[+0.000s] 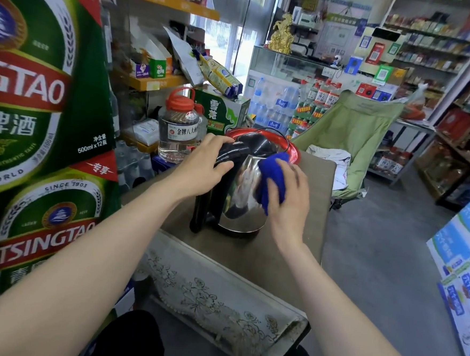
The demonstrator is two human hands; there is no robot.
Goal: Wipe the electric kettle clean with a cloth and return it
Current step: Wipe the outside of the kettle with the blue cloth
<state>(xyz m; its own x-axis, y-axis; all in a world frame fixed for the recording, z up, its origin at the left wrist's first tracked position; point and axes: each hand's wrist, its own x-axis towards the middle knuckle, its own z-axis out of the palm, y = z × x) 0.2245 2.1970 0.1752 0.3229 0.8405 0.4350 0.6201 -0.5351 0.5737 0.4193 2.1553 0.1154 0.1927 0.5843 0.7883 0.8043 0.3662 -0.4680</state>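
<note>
Kettle (pixel 243 195) stood upright on the brown bench (pixel 293 248), its steel body shining and its black handle turned to the left, where the left hand (pixel 204 164) gripped the handle's top with fingers curled over it. On the kettle's right flank the right hand (pixel 288 198) held a bunched blue cloth (pixel 272 177), fingers wrapped over the fabric and pressing it to the metal. Just behind the kettle lay a red tray (pixel 292 151); behind and left of it stood a clear jug (pixel 177 129) with a red cap. Nearer than the kettle, a flower-patterned cover (pixel 220 296) draped the bench edge. Beyond the kettle to the right sat a green folding chair (pixel 351 130).
</note>
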